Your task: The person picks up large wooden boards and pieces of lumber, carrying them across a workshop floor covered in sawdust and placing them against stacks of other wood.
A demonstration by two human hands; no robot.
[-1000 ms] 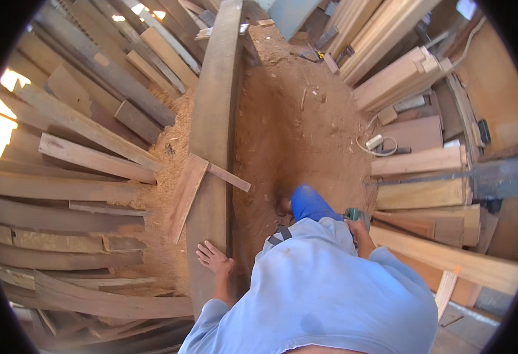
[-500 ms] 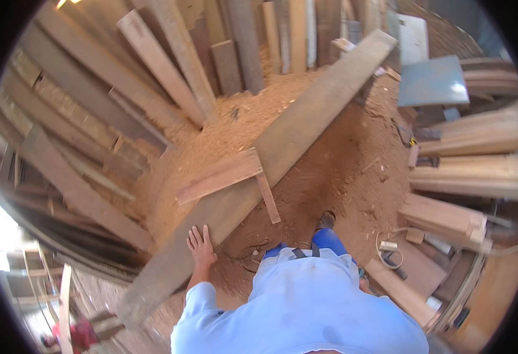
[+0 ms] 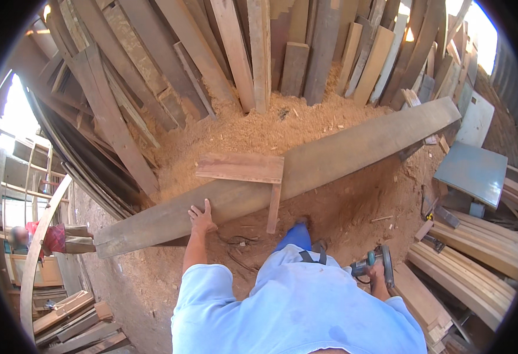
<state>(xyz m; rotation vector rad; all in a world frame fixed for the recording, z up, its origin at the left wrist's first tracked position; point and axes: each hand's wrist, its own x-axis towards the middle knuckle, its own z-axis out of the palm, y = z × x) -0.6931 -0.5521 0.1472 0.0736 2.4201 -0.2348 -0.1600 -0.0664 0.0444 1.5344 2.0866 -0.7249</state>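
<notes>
A long, broad brown plank [image 3: 353,141] slants across the view, its right end farther from me. My left hand [image 3: 200,219] rests on its near edge, fingers spread and lying on the wood. Just right of that hand, a T- or L-shaped piece of two reddish boards [image 3: 241,167] lies over the plank, its narrow strip [image 3: 274,207] hanging past the near edge. Beside my right hip, my right hand [image 3: 376,274] is closed round the grip of a green-and-dark handheld power tool [image 3: 387,265]; its exact kind I cannot make out. The tool is apart from the plank.
Many boards [image 3: 229,53] lean upright behind a heap of sawdust [image 3: 253,130]. On the right lie stacked timbers [image 3: 459,271] and a blue-grey panel [image 3: 472,171]. A person in red [image 3: 52,237] is at far left. Cable [image 3: 235,241] lies on the floor near my feet.
My view has turned, so the plank now looks more level. The right hand and the power tool have come out from beside my body. My left hand stays on the plank.
</notes>
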